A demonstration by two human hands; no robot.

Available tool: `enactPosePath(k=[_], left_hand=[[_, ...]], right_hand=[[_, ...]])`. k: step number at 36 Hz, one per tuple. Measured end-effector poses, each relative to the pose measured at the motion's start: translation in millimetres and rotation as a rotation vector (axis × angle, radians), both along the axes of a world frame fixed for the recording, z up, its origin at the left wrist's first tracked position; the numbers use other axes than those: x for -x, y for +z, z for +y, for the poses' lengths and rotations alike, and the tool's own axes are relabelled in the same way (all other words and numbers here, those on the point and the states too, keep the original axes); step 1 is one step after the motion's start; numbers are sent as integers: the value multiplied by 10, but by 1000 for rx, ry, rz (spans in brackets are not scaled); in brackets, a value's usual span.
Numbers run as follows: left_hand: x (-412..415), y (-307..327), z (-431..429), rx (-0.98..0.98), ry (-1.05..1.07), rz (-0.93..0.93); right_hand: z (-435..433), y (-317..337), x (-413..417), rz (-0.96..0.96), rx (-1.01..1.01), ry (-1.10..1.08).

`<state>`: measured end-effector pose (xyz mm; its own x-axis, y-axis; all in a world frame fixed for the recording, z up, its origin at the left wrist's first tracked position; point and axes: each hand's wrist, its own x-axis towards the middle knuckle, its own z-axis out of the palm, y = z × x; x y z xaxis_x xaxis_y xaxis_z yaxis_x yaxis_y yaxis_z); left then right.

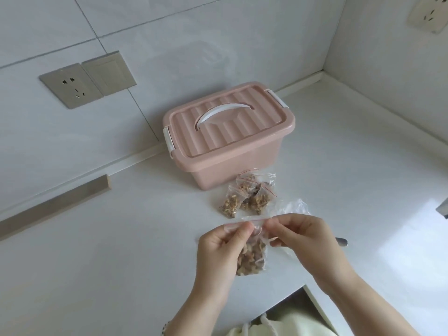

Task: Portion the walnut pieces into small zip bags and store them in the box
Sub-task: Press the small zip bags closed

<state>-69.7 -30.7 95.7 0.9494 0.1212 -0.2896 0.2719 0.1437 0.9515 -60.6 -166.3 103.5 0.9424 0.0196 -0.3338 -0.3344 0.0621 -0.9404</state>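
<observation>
The walnut-filled zip bag (pixel 252 257) hangs in a two-handed grip, left hand (pixel 218 248) and right hand (pixel 300 236) pinching its top strip: sealing, I judge. Beyond the grip lie filled bags (pixel 247 195), then the lidded pink box (pixel 228 134), which needs opening next.

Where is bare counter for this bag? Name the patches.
Bare counter left of the left hand, out to the tan strip; also right of the pink box. Crowded in front of the box: filled bags and loose plastic.

Wall socket (pixel 72 87), switch (pixel 109 73), perhaps a spoon handle (pixel 341 242)
</observation>
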Motion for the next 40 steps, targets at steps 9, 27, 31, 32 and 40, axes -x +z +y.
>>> enactPosePath(k=[9, 27, 31, 32, 40], left_hand=[[-18, 15, -48, -67, -51, -77], [-25, 55, -13, -42, -187, -120], [-29, 0, 29, -134, -238, -125], [-29, -12, 35, -146, -240, -121], [-31, -14, 66, -163, -249, -140]], right_hand=[[-42, -77, -4, -119, 89, -11], [-101, -138, 12, -267, 156, 109], [-111, -159, 8, -355, 281, 147], [-114, -159, 10, -376, 303, 150], [-111, -192, 42, -521, 393, 167]])
